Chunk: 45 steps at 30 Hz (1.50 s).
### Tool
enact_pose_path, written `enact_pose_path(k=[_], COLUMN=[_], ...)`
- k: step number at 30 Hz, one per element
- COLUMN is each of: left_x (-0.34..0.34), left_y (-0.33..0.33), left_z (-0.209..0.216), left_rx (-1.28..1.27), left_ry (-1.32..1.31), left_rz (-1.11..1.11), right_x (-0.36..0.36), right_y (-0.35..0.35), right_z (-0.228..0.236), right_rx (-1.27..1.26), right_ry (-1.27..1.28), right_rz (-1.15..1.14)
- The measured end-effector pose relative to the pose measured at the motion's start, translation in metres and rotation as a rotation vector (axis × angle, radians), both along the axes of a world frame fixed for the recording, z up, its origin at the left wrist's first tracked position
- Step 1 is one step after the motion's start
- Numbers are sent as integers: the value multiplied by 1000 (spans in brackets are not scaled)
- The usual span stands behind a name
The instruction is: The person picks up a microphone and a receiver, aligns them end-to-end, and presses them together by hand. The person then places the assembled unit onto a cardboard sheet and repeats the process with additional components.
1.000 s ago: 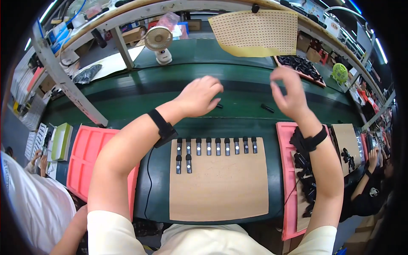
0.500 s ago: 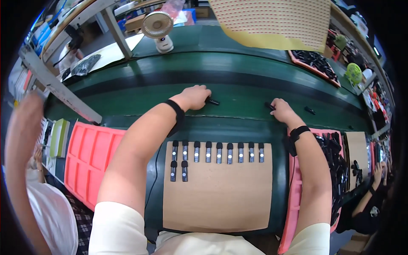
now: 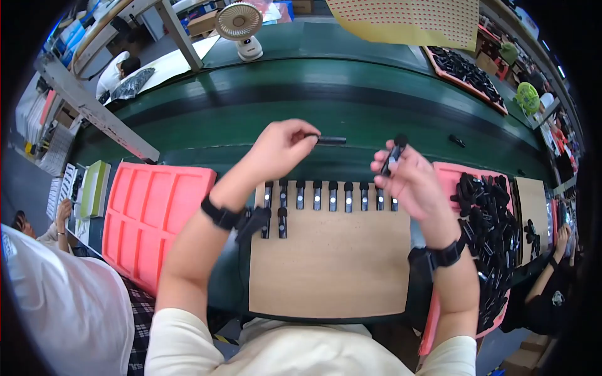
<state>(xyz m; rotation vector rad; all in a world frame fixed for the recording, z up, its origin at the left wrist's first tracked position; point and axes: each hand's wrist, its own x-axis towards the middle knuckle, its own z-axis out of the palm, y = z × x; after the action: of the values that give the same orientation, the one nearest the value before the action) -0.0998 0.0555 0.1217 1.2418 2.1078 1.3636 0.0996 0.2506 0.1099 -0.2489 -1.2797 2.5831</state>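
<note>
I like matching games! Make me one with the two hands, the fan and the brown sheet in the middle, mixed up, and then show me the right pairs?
Things:
1. left hand
2. right hand
3. fan
4. brown sheet

Clues:
A. lies under black sticks in rows
B. has a sideways black stick at its fingertips
C. stands on the far part of the green surface
D. holds a slanting black stick

Right pairs: 1-B, 2-D, 3-C, 4-A
</note>
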Motion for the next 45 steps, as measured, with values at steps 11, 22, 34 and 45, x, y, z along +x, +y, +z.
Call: enact_pose_path(k=[11,22,34,45], left_x=[134,130,130,131], left_y=[-102,-109,-108,-106], left_z=[-9,-45,-51,-53], left_rx=[187,193,196,249], left_ry=[-185,-44,-7,91], left_rz=[-23,-72,-99,-88], right_x=[59,53,60,58], right_y=[-120,-124,-125,-132], right_z=[-19,-59,-61,-62], right_rx=[695,875,897,777], right_ry=[-2,232,129,58], right_rz=[-106,-181,-114,-98])
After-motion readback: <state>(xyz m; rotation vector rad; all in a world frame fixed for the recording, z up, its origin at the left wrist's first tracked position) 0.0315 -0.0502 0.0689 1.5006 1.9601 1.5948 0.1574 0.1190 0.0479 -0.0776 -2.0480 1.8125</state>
